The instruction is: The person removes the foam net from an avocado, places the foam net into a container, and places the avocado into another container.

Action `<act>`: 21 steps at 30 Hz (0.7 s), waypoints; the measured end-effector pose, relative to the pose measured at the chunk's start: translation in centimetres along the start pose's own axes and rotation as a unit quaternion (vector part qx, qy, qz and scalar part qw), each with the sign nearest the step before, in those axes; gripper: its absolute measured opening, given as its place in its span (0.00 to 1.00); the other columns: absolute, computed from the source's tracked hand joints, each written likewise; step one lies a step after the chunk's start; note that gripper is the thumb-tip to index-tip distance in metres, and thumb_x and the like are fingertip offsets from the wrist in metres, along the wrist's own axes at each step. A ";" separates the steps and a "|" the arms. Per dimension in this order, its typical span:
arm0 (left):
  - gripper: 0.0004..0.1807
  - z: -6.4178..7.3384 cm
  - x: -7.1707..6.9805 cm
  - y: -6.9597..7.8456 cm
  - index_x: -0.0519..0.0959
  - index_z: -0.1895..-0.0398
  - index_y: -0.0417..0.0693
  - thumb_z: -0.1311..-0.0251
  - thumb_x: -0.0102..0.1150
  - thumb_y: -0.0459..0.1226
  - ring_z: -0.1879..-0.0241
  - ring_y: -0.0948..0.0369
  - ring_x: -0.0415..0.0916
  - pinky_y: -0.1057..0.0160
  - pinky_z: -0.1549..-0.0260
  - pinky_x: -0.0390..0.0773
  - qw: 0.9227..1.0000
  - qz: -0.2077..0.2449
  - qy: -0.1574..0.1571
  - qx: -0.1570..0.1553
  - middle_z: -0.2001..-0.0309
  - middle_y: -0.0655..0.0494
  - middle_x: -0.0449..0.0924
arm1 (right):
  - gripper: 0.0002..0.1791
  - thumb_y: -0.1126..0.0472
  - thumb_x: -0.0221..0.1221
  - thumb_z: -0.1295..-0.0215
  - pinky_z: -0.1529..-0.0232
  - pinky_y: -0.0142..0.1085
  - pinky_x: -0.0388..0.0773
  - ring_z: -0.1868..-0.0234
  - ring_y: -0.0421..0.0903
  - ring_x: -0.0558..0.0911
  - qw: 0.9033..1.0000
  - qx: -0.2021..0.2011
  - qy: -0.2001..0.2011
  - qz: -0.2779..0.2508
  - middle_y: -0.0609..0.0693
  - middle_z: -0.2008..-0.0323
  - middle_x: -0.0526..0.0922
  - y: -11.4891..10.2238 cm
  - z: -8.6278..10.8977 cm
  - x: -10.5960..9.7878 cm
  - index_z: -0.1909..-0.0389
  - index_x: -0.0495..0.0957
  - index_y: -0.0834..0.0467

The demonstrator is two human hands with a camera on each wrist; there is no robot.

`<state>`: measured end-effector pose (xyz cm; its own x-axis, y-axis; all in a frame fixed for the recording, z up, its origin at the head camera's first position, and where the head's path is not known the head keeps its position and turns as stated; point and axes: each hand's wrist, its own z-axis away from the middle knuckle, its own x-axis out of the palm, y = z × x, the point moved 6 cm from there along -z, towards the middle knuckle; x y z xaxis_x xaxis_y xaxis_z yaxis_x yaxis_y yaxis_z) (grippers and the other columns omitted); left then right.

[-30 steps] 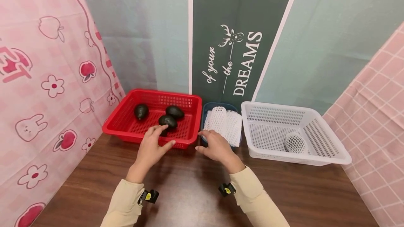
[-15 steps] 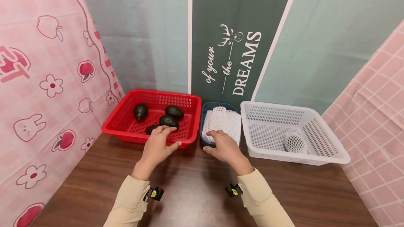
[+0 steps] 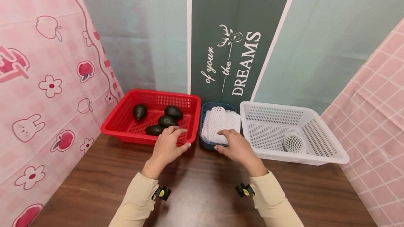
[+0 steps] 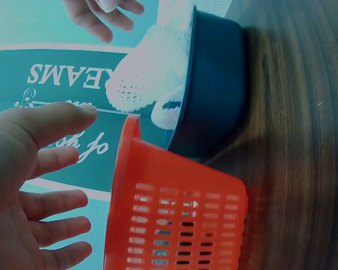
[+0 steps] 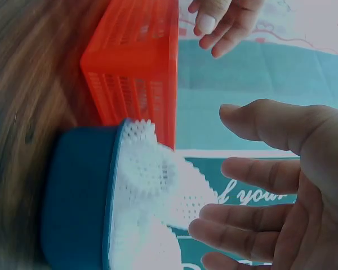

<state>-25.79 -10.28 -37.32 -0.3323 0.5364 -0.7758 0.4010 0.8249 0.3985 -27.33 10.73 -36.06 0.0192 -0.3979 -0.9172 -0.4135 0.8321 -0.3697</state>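
Note:
My left hand hovers over the front right rim of the red basket, fingers relaxed and holding nothing. Inside that basket lie several dark avocados, the front one partly behind my fingers. My right hand hangs above the front right of a small blue bin, its fingers loosely spread with nothing in them. White foam net sleeves fill the bin and rise above its rim. Both wrist views show empty palms, the left beside the red basket wall, the right beside the foam sleeves.
To the right stands a white basket with one round item in a foam net inside. The three containers stand in a row on the brown wooden table. Fabric hangings close off the back and both sides.
Both hands have moved rightward. The left has drawn off the front avocado, which now shows more; the right has passed from the bin's left side to its right front.

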 end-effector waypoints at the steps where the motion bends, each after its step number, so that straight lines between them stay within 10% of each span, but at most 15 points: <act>1: 0.25 -0.1 0.2 0.1 0.81 0.54 0.46 0.58 0.73 0.43 0.56 0.49 0.72 0.50 0.62 0.74 1.000 -0.002 -0.004 0.000 0.54 0.44 0.75 | 0.27 0.53 0.66 0.48 0.56 0.47 0.73 0.54 0.53 0.76 1.000 0.000 0.001 0.002 0.58 0.53 0.77 0.2 0.1 -0.1 0.48 0.75 0.60; 21: 0.24 -0.7 2.6 2.8 0.80 0.53 0.49 0.56 0.71 0.46 0.56 0.52 0.72 0.51 0.60 0.73 0.998 -0.003 -0.062 0.026 0.55 0.49 0.75 | 0.27 0.55 0.66 0.47 0.57 0.51 0.71 0.57 0.57 0.76 0.999 0.036 0.017 0.000 0.62 0.57 0.78 4.9 0.9 -1.9 0.48 0.75 0.64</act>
<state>-26.12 -6.48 -37.92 -0.2282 0.5025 -0.8339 0.4442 0.8159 0.3701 -28.60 15.87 -36.28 -0.0117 -0.4096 -0.9122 -0.3474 0.8571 -0.3804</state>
